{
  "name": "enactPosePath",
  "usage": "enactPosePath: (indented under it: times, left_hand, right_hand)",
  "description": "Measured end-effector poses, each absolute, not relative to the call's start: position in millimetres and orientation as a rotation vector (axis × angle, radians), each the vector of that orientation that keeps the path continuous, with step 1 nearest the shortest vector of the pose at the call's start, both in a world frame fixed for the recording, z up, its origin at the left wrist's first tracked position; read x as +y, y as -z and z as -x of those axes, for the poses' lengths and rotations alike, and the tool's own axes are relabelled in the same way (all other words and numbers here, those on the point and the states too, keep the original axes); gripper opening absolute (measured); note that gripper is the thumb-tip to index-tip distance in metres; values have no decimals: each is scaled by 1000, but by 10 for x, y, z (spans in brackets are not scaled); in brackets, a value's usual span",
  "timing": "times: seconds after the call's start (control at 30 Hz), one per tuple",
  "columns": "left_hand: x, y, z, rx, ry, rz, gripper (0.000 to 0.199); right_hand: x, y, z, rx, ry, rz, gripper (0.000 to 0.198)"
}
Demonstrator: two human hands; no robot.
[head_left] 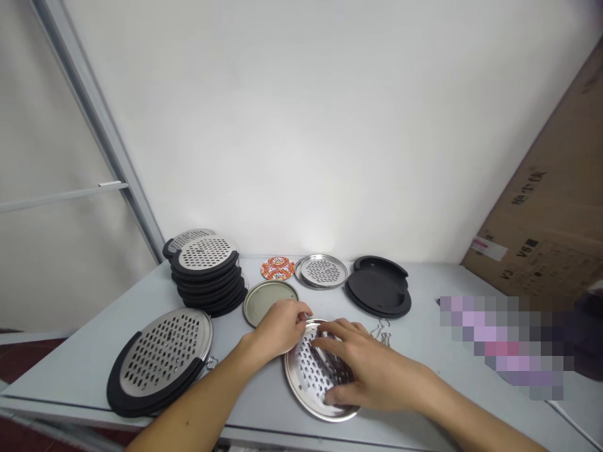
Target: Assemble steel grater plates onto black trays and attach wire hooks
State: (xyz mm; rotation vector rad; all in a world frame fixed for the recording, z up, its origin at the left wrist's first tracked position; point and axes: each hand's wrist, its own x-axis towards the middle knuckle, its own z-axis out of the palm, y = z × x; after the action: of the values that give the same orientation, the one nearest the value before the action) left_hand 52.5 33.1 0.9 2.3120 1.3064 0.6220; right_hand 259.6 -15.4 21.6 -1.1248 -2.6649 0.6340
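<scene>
Close in front of me, a shallow round metal dish (294, 383) lies on the table with a perforated metal grater disc (311, 370) inside it. My right hand (360, 358) reaches over the disc from the right. Its fingers and thumb are spread across the disc and grip it from above, covering its right part. At the far left rim of the dish is my left hand (282, 326), its fingers curled and pinched on the edge. The fingertips are partly hidden. Just behind the left hand lies a plain round metal lid (266, 298).
Black-rimmed graters form a stack (207, 276) at back left; another grater (162, 358) lies front left. Behind are orange patterned discs (277, 269), a metal grater plate (324, 272) and black round holders (378, 287). Metal clips (384, 331) lie right. A cardboard box (541, 207) stands far right.
</scene>
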Motion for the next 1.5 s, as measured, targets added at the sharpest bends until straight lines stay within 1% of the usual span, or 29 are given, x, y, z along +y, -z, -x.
enactPosePath:
  times: [0.07,0.17,0.33,0.37,0.43,0.53,0.7,0.87,1.07,1.23,1.3,1.43,1.5]
  left_hand:
    - [328,-15,-528,1311,-615,-2315,26]
    - [329,-9,-527,1311,-623,-2321,26]
    - [334,11,-518,1321,-628,-2311,29]
    - [334,13,-516,1321,-627,-2305,30]
    - [334,16,-513,1315,-625,-2305,31]
    - [341,29,-507,1307,-629,-2329,29]
    - [360,54,-510,1315,-710,-2333,24]
    - [331,21,-536,1264,-712,-2363,23]
    - [283,3,-552,1215,-644,-2414,21]
    - [286,13,-551,1225,-611,-2427,21]
    - [280,5,-550,1217,-604,-2429,24]
    - [245,-30,-546,1176,-551,-2443,37]
    - [231,-44,-544,1166,-512,-2451,39]
  right_hand:
    - [-156,-208,-2575,-2668,-606,1115,57]
    - [-171,-194,-2545,-2663,-587,1120,57]
    - [-186,-207,-2549,-2629,-693,1091,71]
    - [-170,-219,-2568,-2604,-723,1082,72]
    - [-107,-243,-2621,-2509,-719,1071,63]
    - [38,-267,-2711,-2284,-601,1133,46]
    - [203,-234,-2772,-2095,-564,1306,32]
    - [202,-145,-2727,-2141,-515,1338,26]
    - [183,-52,-2671,-2274,-619,1255,24]
    - [275,22,-2677,-2202,-528,1250,22]
    - [305,48,-2680,-2202,-519,1267,22]
    - [297,83,-2657,-2247,-531,1245,21]
    - [290,102,-2649,-2265,-525,1224,20]
